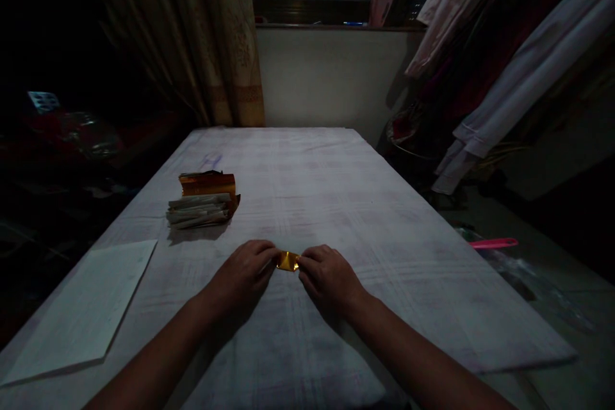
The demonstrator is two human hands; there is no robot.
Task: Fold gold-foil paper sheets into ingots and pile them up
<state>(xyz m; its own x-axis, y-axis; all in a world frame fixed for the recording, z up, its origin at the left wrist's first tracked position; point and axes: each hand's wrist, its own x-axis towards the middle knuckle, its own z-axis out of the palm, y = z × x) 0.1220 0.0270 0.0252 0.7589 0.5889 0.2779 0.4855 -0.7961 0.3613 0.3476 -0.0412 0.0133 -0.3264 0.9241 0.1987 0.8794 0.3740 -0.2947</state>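
Between my two hands lies a small piece of shiny gold foil paper [287, 261], low over the cloth-covered table [307, 173]. My left hand [250, 269] pinches its left end, fingers curled together. At the right end my right hand [329, 274] is closed on it in the same way. Only the middle of the foil shows; its ends are hidden by the fingertips. Farther back on the left sits a stack of folded gold foil papers [204, 202], some with their pale undersides showing.
A white sheet [81, 307] lies at the table's left edge. A curtain [225, 45] hangs behind, beside a window sill with a pink cup [381, 8]. Clothes [519, 70] hang on the right, above a pink handle [494, 243] and clear plastic near the floor.
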